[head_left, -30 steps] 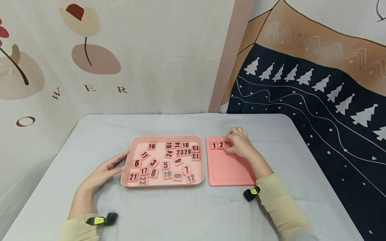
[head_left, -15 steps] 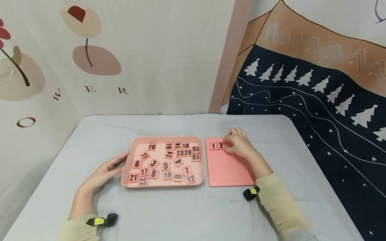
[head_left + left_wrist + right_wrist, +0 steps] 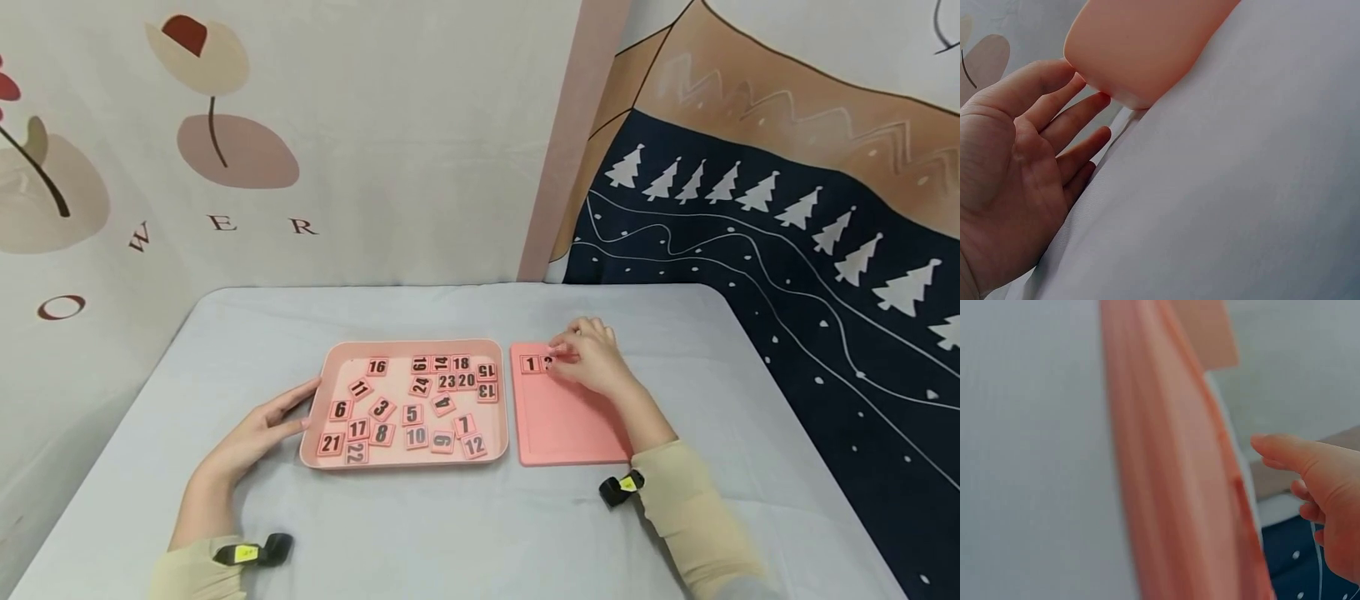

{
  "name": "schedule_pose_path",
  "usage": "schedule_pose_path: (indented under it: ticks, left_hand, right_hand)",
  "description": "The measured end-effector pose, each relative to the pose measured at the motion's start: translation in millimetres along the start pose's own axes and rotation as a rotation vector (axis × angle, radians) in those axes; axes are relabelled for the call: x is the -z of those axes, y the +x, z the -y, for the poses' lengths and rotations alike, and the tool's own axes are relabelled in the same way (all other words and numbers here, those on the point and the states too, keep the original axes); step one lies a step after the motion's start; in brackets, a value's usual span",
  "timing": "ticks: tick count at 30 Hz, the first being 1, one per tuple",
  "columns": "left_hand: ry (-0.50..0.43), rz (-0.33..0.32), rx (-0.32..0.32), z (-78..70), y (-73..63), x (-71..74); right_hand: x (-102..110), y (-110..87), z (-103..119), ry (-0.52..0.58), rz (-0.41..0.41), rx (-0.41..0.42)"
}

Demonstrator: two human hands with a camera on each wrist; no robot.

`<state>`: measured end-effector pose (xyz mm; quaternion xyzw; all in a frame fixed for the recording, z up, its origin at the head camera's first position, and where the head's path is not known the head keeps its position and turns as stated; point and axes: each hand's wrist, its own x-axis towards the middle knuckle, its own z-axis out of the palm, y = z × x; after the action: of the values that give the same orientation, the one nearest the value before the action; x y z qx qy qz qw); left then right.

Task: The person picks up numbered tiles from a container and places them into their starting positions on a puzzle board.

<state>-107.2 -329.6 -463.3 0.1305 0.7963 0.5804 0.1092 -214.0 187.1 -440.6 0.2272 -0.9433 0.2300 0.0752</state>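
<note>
In the head view, my right hand [image 3: 594, 358] is over the top of the flat pink board [image 3: 573, 425]. Its fingertips overlap the number 2 tile [image 3: 547, 364], covering part of the digit. Beside that sits the number 1 tile [image 3: 530, 364] at the board's upper left corner. The right wrist view shows the thumb and index finger extended close together, nothing visible between them. My left hand [image 3: 258, 429] touches the left edge of the pink tray [image 3: 405, 460]. In the left wrist view, its thumb and fingers [image 3: 1075, 122] are loosely spread, tips at the tray's corner.
Several numbered tiles lie scattered in the tray, among them the 16 tile [image 3: 377, 367], the 3 tile [image 3: 382, 407] and the 12 tile [image 3: 474, 446]. A pale cloth [image 3: 420, 533] covers the table. Printed fabric [image 3: 750, 275] hangs behind and to the right.
My right hand has shifted slightly left, and its fingertips now cover more of the 2 tile. The left hand and the tray stay in place.
</note>
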Motion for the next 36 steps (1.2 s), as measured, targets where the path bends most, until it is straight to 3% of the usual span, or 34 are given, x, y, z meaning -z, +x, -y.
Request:
schedule_pose_path:
  ticks: [6,12,19,22,27,36]
  left_hand:
    - [-0.004,0.004,-0.008,0.6,-0.4,-0.3]
    - [-0.001,0.005,-0.005,1.7,-0.9,-0.6]
    - [-0.001,0.006,-0.013,-1.1,-0.5,-0.5]
    - [-0.004,0.010,-0.026,-2.4,-1.1,-0.9]
    - [0.005,0.015,-0.020,-0.5,-0.3,-0.3]
    - [0.012,0.018,-0.013,1.7,0.3,0.8]
  right_hand:
    - [4.9,3.7,37.2,0.062,-0.156,-0.002]
    - [-2.3,9.0,89.9,0.099,-0.206,0.037]
    - [-25.3,14.1,143.1,0.165,-0.114,0.101]
    - [-37.6,17.1,158.9,0.136,-0.057,0.104]
    - [-57.1,21.0,179.9,0.048,0.003,0.077]
    - [-84.8,29.1,206.2,-0.002,0.048,0.066]
